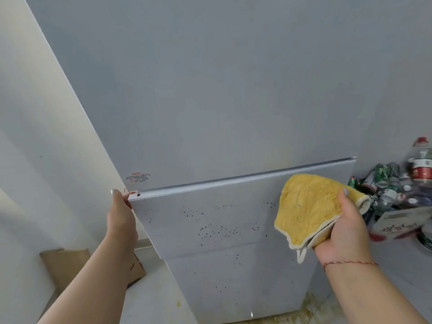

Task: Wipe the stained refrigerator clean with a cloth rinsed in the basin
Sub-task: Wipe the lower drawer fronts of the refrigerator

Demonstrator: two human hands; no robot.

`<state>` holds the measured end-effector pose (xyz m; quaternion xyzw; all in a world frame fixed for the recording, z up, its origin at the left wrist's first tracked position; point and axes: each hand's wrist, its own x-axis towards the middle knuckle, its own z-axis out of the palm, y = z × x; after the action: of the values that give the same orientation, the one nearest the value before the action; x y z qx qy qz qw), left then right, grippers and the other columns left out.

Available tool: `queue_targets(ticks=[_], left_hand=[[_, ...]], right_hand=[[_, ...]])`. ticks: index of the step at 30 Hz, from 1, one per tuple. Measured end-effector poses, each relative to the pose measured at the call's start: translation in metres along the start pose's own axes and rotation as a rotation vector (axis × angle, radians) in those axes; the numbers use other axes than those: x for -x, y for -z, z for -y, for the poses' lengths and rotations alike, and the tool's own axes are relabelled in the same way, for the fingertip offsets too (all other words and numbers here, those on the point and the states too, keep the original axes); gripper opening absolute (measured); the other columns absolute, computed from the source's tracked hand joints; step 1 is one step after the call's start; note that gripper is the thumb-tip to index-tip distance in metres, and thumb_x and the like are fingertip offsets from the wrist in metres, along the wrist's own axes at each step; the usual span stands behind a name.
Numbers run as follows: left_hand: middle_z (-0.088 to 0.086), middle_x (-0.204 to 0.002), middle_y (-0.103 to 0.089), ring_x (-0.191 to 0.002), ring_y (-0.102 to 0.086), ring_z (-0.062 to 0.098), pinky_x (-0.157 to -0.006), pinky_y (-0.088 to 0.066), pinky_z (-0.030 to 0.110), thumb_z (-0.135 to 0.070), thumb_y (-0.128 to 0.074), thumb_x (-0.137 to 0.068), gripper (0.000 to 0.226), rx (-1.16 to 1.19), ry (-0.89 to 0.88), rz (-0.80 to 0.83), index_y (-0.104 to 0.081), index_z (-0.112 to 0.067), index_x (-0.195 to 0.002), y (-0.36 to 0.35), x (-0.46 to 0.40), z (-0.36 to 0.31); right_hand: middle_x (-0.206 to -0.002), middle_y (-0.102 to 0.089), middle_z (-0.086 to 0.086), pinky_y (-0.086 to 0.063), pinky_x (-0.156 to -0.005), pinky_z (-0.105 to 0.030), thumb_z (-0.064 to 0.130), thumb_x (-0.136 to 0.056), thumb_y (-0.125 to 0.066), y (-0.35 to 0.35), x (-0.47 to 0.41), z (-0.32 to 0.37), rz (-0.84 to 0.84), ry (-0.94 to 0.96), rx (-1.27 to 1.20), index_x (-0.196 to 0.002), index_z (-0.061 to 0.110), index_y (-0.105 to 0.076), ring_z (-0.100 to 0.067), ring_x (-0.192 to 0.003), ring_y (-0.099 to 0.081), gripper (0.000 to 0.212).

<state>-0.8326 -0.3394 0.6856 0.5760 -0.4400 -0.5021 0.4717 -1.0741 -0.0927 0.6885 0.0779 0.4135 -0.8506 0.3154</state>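
1. My right hand [340, 226] is nearest, low on the right, with a thin red string bracelet [350, 263] round the wrist. Its fingers are curled round a folded yellow cloth [308, 206] with a pale trim, thumb lying across the top, so the cloth is gripped and fans out to the left of my palm.
2. The cloth hangs just in front of the right part of the lower door [210, 220] of the refrigerator [210, 90]; I cannot tell whether it touches the panel.
3. My left hand [121, 213] reaches up on the left and holds the upper left corner of that lower door, thumb raised above the edge, fingertips hooked over the corner.
4. The lower door stands slightly ajar, its left edge swung out from the cabinet. Its grey face is peppered with small dark specks [217, 228], thickest across the middle, with more scattered further down.
5. Above the door's top edge is the plain grey upper door, with a small red-printed label [137, 177] near its lower left corner.
6. On the floor to the left, a flattened piece of cardboard [67, 265] leans against the white wall [35, 136].
7. Far right, beside the refrigerator, a box [402, 223] is heaped with empty bottles and cans [397, 183].
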Motion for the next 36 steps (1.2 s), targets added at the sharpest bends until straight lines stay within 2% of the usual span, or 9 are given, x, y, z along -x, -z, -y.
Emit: queue_targets(ticks=[6,9,12,15,17,22,26,29,36], left_hand=[[0.011,-0.112,-0.062,-0.096,-0.053,0.027,-0.081,-0.038,0.037,-0.056,-0.019,-0.098,0.060,-0.041,-0.057,-0.076,-0.064,-0.021,-0.114,0.022,0.052,0.023],[0.010,-0.113,-0.060,-0.095,-0.053,0.025,-0.078,-0.036,0.035,-0.054,-0.017,-0.100,0.060,-0.008,-0.054,-0.076,-0.064,-0.020,-0.112,0.031,0.079,0.025],[0.010,-0.094,-0.060,-0.072,-0.051,0.018,-0.062,-0.036,0.030,-0.046,-0.017,-0.103,0.057,0.034,-0.054,-0.041,-0.064,-0.014,-0.106,0.039,0.096,0.026],[0.011,-0.082,-0.058,-0.065,-0.047,0.026,-0.064,-0.039,0.031,-0.050,-0.019,-0.101,0.062,0.075,-0.023,-0.022,-0.067,-0.011,-0.102,0.048,0.101,0.035],[0.007,-0.079,-0.050,-0.067,-0.044,0.024,-0.066,-0.038,0.036,-0.052,-0.020,-0.100,0.063,0.085,-0.023,-0.016,-0.070,-0.014,-0.101,0.053,0.103,0.041],[-0.006,-0.083,-0.064,-0.056,-0.057,-0.012,-0.051,-0.039,0.003,-0.039,-0.019,-0.105,0.055,0.099,-0.062,-0.007,-0.067,-0.014,-0.096,0.057,0.112,0.040],[0.000,-0.101,-0.065,-0.089,-0.057,0.007,-0.068,-0.035,0.015,-0.043,-0.021,-0.104,0.052,0.156,-0.048,0.015,-0.065,-0.015,-0.108,0.062,0.106,0.043],[0.004,-0.102,-0.064,-0.085,-0.054,0.010,-0.072,-0.035,0.020,-0.046,-0.022,-0.102,0.053,0.205,-0.022,0.044,-0.060,-0.012,-0.116,0.065,0.103,0.043],[-0.001,-0.084,-0.069,-0.093,-0.058,0.016,-0.097,-0.024,0.034,-0.053,-0.022,-0.100,0.053,0.259,0.041,0.101,-0.057,-0.016,-0.112,0.075,0.085,0.042]], right_hand=[[-0.105,-0.069,0.007,-0.052,-0.089,-0.040,0.052,-0.089,-0.055,0.002,-0.022,0.048,-0.102,0.316,0.030,-0.100,0.026,-0.066,-0.013,-0.096,-0.067,0.030],[-0.088,-0.064,0.005,-0.052,-0.076,-0.031,0.049,-0.093,-0.050,-0.002,-0.046,0.064,-0.184,0.592,0.355,-0.101,0.015,-0.064,-0.012,-0.081,-0.062,0.038],[-0.087,-0.059,-0.013,-0.036,-0.063,-0.029,0.049,-0.093,-0.043,-0.002,-0.077,0.060,-0.080,0.832,0.875,-0.100,0.005,-0.060,-0.030,-0.080,-0.056,0.048],[-0.113,-0.059,-0.013,-0.040,-0.079,-0.031,0.042,-0.093,-0.041,0.006,-0.092,0.036,0.018,0.919,1.185,-0.110,0.007,-0.060,-0.032,-0.102,-0.055,0.043],[-0.105,-0.060,-0.011,-0.045,-0.085,-0.039,0.042,-0.092,-0.036,0.007,-0.088,0.019,0.050,0.980,1.276,-0.104,0.008,-0.060,-0.034,-0.100,-0.054,0.043],[-0.090,-0.062,-0.007,-0.027,-0.109,-0.050,0.039,-0.095,-0.031,-0.022,-0.051,-0.026,0.183,0.973,1.409,-0.091,0.012,-0.060,-0.032,-0.095,-0.055,0.039],[-0.100,-0.065,-0.008,-0.020,-0.112,-0.044,0.048,-0.088,-0.020,-0.045,-0.010,-0.075,0.283,1.023,1.469,-0.093,0.010,-0.065,-0.031,-0.104,-0.055,0.059],[-0.121,-0.063,-0.015,-0.014,-0.113,-0.038,0.049,-0.089,-0.023,-0.055,0.016,-0.111,0.350,1.038,1.513,-0.110,0.003,-0.066,-0.032,-0.122,-0.051,0.067],[-0.123,-0.064,-0.014,-0.017,-0.109,-0.035,0.040,-0.091,-0.039,-0.082,0.073,-0.179,0.532,1.155,1.464,-0.114,0.004,-0.066,-0.031,-0.121,-0.056,0.050]])
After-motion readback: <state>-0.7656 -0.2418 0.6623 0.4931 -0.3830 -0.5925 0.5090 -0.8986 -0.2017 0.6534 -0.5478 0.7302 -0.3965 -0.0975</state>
